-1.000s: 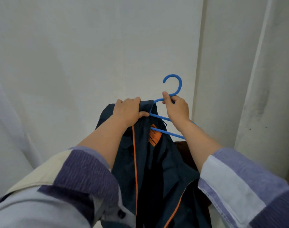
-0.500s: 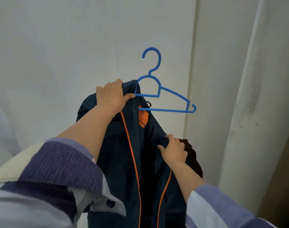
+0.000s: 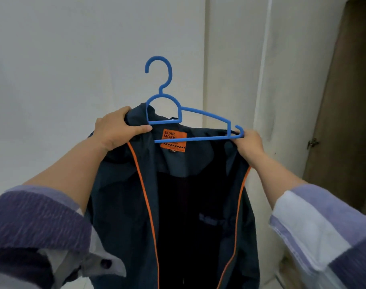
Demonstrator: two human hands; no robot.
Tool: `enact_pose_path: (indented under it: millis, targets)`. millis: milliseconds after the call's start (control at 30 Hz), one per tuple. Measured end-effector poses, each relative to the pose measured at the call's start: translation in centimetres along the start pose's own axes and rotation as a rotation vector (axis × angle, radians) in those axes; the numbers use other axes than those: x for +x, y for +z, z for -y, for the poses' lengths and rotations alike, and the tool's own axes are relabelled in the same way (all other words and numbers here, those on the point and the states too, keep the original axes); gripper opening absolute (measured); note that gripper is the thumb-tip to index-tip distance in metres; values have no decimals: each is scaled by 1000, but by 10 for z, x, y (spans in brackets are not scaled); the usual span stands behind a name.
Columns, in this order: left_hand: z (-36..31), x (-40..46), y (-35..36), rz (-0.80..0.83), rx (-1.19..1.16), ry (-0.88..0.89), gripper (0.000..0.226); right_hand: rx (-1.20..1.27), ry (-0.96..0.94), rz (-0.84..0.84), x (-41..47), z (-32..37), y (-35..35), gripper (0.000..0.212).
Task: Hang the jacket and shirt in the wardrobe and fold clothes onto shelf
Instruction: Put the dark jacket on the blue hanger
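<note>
A dark navy jacket (image 3: 184,205) with orange piping and an orange neck label hangs open in front of me. A blue plastic hanger (image 3: 179,113) sits in its neck, hook upright; its left arm is inside the jacket's left shoulder, its right arm is bare. My left hand (image 3: 115,130) grips the jacket's left shoulder with the hanger's left end under the cloth. My right hand (image 3: 249,142) holds the jacket's right shoulder up at the hanger's right tip.
A white wall (image 3: 73,59) stands right behind the jacket. A white corner post (image 3: 267,80) is at the right, and a brown door (image 3: 344,122) with a metal handle (image 3: 312,142) lies further right.
My right hand rose from the jacket's front edge to the hanger's right tip, lifting the right shoulder and spreading the jacket open. My left hand kept its grip.
</note>
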State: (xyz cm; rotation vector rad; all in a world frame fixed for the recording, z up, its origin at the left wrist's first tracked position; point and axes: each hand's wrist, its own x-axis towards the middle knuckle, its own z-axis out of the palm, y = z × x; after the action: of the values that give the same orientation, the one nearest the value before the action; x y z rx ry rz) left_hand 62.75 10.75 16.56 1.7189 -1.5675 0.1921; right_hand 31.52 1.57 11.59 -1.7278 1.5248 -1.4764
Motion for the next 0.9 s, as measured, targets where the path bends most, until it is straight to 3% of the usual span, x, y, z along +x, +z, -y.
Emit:
enact_pose_path:
  millis: [133,233,400,500,633,733,900]
  targets:
    - [-26,1,-1,42,-107,56,39,-56,-167,-4,-2,10,-63,7]
    - [-51,1,2,50,128,187,21,-133,-228,-41,-3,16,-108,17]
    - [-122,-15,34,11,322,296,21,-235,-240,-162,-11,19,-182,19]
    - [-171,-34,62,-127,346,260,5,-258,-228,-249,-18,23,-217,16]
    - [-235,-58,87,-192,257,124,12,-208,-102,-412,-33,36,-247,18]
    - [-272,-70,93,-222,161,101,13,-442,-57,-387,-58,36,-254,24]
    - [-317,-79,90,-268,150,128,17,-963,-156,-371,-93,24,-278,39]
